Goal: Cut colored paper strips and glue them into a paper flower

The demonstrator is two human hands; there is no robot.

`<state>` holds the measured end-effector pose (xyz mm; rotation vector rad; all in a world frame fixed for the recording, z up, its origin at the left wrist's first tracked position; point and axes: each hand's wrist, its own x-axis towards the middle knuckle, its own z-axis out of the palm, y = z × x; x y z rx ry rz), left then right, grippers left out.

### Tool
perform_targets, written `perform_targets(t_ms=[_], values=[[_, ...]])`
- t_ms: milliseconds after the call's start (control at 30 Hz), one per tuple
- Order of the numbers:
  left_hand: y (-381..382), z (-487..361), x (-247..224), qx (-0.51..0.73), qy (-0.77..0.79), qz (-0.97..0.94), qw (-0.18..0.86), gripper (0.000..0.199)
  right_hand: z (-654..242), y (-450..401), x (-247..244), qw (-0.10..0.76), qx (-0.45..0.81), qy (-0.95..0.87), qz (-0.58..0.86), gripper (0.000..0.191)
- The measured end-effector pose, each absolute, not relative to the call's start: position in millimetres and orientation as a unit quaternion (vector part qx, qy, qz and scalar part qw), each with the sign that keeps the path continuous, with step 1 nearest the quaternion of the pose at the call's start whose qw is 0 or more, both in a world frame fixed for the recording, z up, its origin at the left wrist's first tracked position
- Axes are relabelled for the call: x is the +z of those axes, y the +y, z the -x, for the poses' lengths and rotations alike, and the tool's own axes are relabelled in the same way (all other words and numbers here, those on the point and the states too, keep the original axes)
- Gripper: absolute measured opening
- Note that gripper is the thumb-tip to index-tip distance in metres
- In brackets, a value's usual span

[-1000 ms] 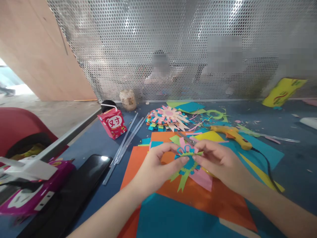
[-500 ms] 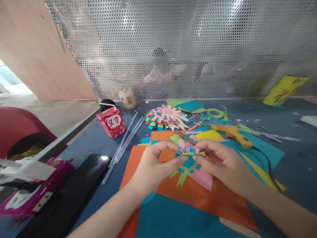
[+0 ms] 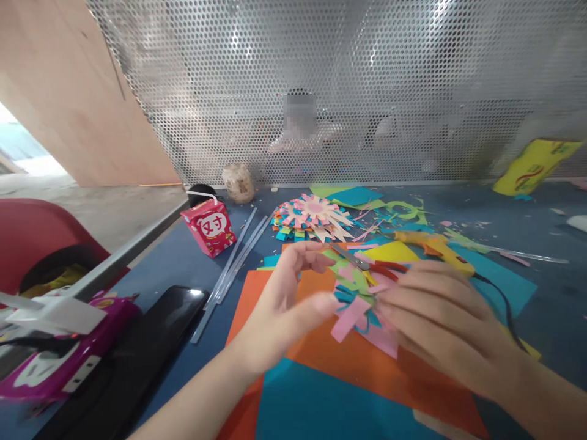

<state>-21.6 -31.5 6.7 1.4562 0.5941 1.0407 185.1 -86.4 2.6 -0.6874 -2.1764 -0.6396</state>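
Observation:
My right hand pinches the edge of a small paper flower with blue, green and pink strips; its fingertips are partly hidden and slightly blurred. My left hand is open at the flower's left side, thumb and fingers spread; whether the thumb touches the flower I cannot tell. Scissors with red handles lie just behind the flower, partly covered by my right hand. Under both hands lie orange paper and a blue sheet.
Fringed paper flowers are piled behind my hands. A yellow glue gun with a black cord lies at right. To the left are clear glue sticks, a red drink box, a black phone and a purple power strip.
My left hand has let go of the paper flower and opened beside it. The flower has turned over in my right hand, which now shows its back, and the scissors' red handles have come into view.

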Motion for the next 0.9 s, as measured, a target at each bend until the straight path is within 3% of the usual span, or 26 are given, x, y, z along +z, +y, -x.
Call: perform_targets(t_ms=[133, 267, 467, 700, 900], values=[[-30.2, 24.0, 4.7, 0.372, 0.238, -0.561, 0.701, 0.056, -190.8, -92.8, -1.5, 0.333, -0.371, -0.842, 0.206, 0.017], [-35.2, 19.5, 4.0, 0.286, 0.246, -0.521, 0.766, 0.053, -190.6, -93.8, -0.6, 0.285, -0.387, -0.859, 0.179, 0.028], [-38.2, 14.5, 5.4, 0.315, 0.269, -0.461, 0.785, 0.070, -188.2, -95.3, 3.6, 0.264, -0.401, -0.860, 0.172, 0.012], [-37.3, 17.0, 0.7, 0.302, 0.265, -0.500, 0.768, 0.066, -188.9, -94.6, 2.0, 0.276, -0.374, -0.867, 0.180, 0.027], [-37.4, 16.1, -0.9, 0.304, 0.247, -0.509, 0.766, 0.064, -187.7, -94.0, 0.8, 0.280, -0.367, -0.870, 0.174, 0.029]])
